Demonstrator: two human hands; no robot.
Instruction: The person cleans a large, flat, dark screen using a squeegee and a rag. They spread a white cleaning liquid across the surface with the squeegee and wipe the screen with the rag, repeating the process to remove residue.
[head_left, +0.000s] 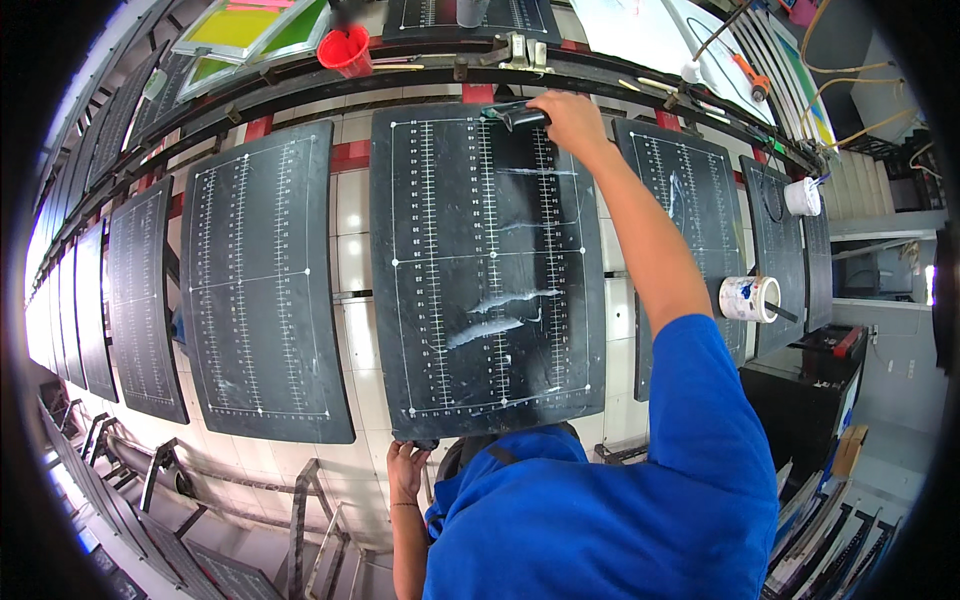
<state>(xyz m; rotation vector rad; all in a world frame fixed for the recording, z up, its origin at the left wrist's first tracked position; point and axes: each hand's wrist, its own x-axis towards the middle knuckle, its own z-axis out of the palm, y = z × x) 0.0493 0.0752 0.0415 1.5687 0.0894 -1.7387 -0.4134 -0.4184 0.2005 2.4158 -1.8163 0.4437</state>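
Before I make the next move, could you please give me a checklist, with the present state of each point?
1. Right hand grips the small black-handled tool: ok.
2. Tool at the black rectangular board with white scale marks: ok, near its far edge.
3. Board free of whitish smears: not ok, several lie across it.
4. White round bucket with blue stains off this board: ok, to its right.
5. Left hand firmly holding the small dark object: cannot tell.
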